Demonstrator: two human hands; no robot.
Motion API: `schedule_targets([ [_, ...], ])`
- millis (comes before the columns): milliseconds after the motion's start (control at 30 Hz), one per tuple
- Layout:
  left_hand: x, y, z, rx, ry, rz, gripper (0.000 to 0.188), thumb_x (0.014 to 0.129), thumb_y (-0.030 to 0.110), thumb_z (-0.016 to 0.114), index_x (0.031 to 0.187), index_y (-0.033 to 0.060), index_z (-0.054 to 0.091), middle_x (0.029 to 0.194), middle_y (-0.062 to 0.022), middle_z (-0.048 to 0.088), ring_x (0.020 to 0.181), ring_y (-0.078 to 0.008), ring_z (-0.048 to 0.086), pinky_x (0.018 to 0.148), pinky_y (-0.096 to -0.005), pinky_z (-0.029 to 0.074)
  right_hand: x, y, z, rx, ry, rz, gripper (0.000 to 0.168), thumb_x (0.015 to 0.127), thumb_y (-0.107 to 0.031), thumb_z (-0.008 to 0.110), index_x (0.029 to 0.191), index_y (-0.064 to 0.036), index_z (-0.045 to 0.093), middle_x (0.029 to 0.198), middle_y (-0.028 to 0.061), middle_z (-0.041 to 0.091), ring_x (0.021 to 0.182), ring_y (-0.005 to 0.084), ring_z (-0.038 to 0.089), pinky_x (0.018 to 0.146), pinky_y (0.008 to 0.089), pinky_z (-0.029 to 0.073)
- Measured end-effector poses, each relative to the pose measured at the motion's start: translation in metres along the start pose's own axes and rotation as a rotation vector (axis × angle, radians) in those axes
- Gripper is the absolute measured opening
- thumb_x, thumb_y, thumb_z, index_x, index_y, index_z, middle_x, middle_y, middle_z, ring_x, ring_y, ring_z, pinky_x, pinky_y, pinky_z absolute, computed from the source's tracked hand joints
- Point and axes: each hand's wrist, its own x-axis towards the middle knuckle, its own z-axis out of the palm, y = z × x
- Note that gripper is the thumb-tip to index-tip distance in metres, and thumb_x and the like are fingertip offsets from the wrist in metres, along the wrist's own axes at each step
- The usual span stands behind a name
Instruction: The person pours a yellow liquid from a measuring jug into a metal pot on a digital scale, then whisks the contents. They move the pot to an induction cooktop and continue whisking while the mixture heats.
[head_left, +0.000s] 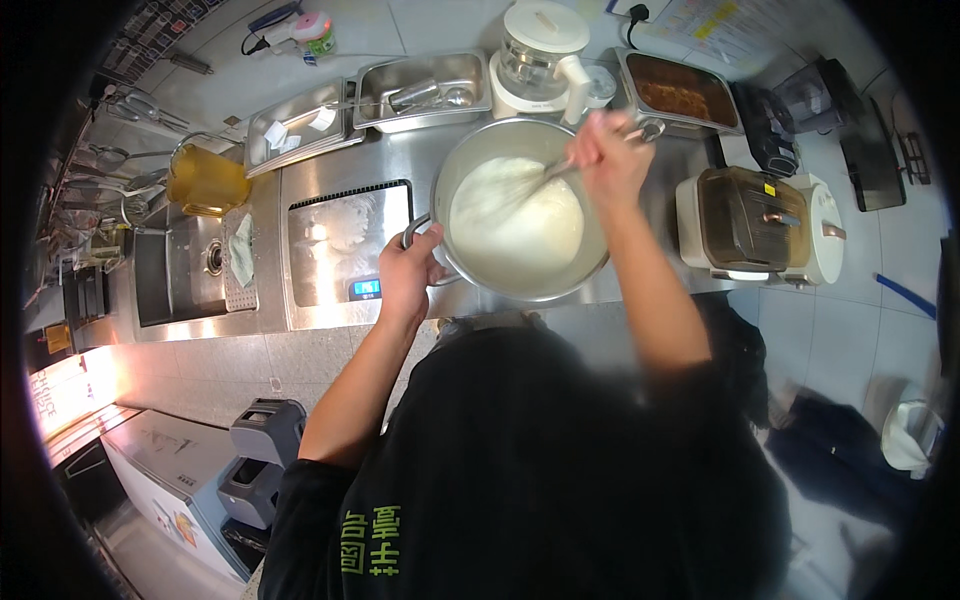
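A large steel pot (523, 292) stands on the steel counter, partly filled with a creamy white liquid (555, 225). My left hand (409, 274) grips the pot's loop handle (417, 225) on its left side. In my right hand (615, 154), above the pot's right rim, is a metal whisk (555, 171); its wires reach down into the liquid and look blurred. The whisk's ring end sticks out past my fist. Left of the pot lies a flat steel plate with a lit display (366, 288) and white residue on its surface.
Behind the pot stand a glass kettle (541, 56), a steel pan with utensils (424, 120) and a pan of brown contents (679, 94). A lidded appliance (739, 217) sits at right. Leftward are a yellow pitcher (206, 180) and a sink (184, 300) with a cloth (241, 251) beside it.
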Motion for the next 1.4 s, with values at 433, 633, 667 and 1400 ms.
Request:
schedule_targets([
  [433,-0.009,0.010,0.006,0.032,0.021,-0.018,0.027,0.084,0.018,0.071,0.075,0.0104,0.047,0.055,0.0039,0.040,0.043,-0.0081,0.036,0.050,-0.0264,0.043,0.000,-0.041,-0.023,-0.198,-0.234,0.291,0.023,0.088,-0.005,0.063,0.068,-0.004,0.051,0.051,0.0038,0.045,0.040,0.0126,0.042,0.042,0.0302,0.037],
  [633,-0.007,0.012,0.010,0.040,0.023,-0.010,0.024,0.084,0.017,0.071,0.078,0.0089,0.049,0.055,0.0038,0.041,0.043,-0.0082,0.036,0.049,-0.0254,0.041,0.001,-0.006,-0.018,-0.069,0.014,-0.090,0.022,0.087,-0.004,0.062,0.069,-0.003,0.051,0.052,0.0045,0.047,0.043,0.0139,0.045,0.044,0.0309,0.040],
  [667,-0.009,0.012,0.010,0.043,0.025,-0.014,0.024,0.084,0.018,0.071,0.078,0.0088,0.049,0.055,0.0037,0.041,0.043,-0.0082,0.036,0.048,-0.0252,0.040,-0.011,-0.004,-0.015,-0.009,-0.088,0.058,0.021,0.087,-0.003,0.062,0.069,-0.003,0.051,0.051,0.0039,0.046,0.042,0.0141,0.045,0.044,0.0304,0.040],
  [1400,-0.005,0.014,0.005,0.076,-0.043,0.017,0.023,0.085,0.021,0.068,0.083,0.0038,0.053,0.055,0.0048,0.038,0.043,-0.0067,0.035,0.045,-0.0227,0.035,0.003,-0.061,-0.023,-0.457,-0.153,0.143,0.021,0.081,-0.007,0.071,0.066,-0.002,0.057,0.051,0.0045,0.052,0.042,0.0118,0.050,0.041,0.0279,0.039],
])
